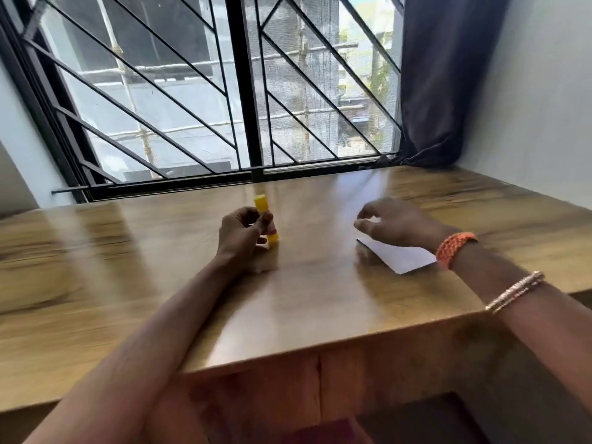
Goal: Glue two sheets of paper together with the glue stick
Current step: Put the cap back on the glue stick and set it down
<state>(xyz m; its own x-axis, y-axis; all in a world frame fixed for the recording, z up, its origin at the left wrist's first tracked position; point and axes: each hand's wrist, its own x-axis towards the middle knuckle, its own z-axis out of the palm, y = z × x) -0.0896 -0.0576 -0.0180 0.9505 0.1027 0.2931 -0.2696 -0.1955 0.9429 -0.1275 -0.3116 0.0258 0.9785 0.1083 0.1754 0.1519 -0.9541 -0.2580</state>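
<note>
Yellow glue stick in the left hand, paper under the right

Yellow and cylindrical, the glue stick [266, 222] is standing nearly upright, tilted slightly, in the left hand [241, 236], whose fingers are curling round its middle so that only the cap end and the bottom end are showing. Its lower end is sitting at or just above the table [314, 283]; which of the two is hard to make out. The right hand [395, 224] is hovering with fingers loosely bent and gripping nothing, just above a white sheet of paper [398, 257] lying flat on the glossy wood-grain top. The hand and wrist are covering part of the paper, so whether one sheet or two are lying there cannot be told. A braided orange bracelet [455, 248] is circling the right wrist, with thin metallic bangles [515, 295] further up the forearm. Behind the table, black diagonal window bars [179, 100] are crossing the glass, and a dark curtain [448, 75] is hanging in folds at the right
</note>
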